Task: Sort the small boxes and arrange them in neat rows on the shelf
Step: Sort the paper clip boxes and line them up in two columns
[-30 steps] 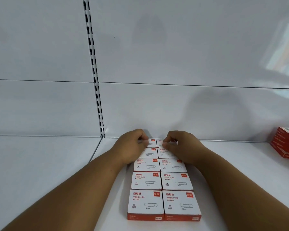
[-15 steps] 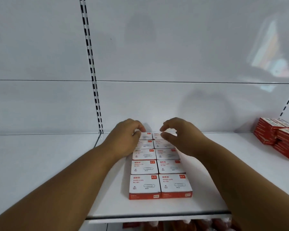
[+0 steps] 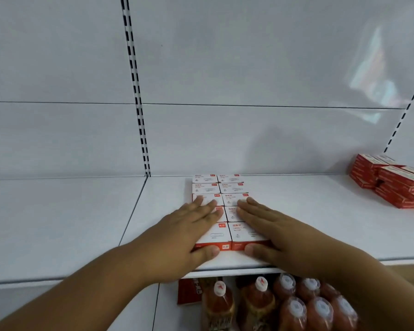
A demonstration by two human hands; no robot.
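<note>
Half a second ago your hands were curled over the back of the block of boxes, fingertips at the rearmost pair. Now both have come forward and lie flat on it. Your left hand (image 3: 189, 225) rests with straight, spread fingers across the left column, its thumb pressed against the red front face of the nearest box. Your right hand (image 3: 265, 225) mirrors it on the right column, fingers extended and thumb against the front edge there. Neither hand grips anything; they press on top and at the front. The view has also dropped, so the lower level shows below the shelf lip.

The white shelf (image 3: 320, 223) is a smooth metal board, backed by pale panels and a slotted upright (image 3: 139, 111) at the left seam; a second slotted strip runs at the far right. On the shelf's right end sits a loose heap of red boxes (image 3: 392, 182), well apart from your hands. Beneath the shelf stand capped bottles (image 3: 285, 304) of reddish liquid, with a red pack beside them.

The paper-clip boxes (image 3: 218, 185) form a block two wide and five deep, touching one another, its long axis running from the shelf's front edge back to the rear panel. Each box lies flat with its white printed top upward and its red side facing you.
</note>
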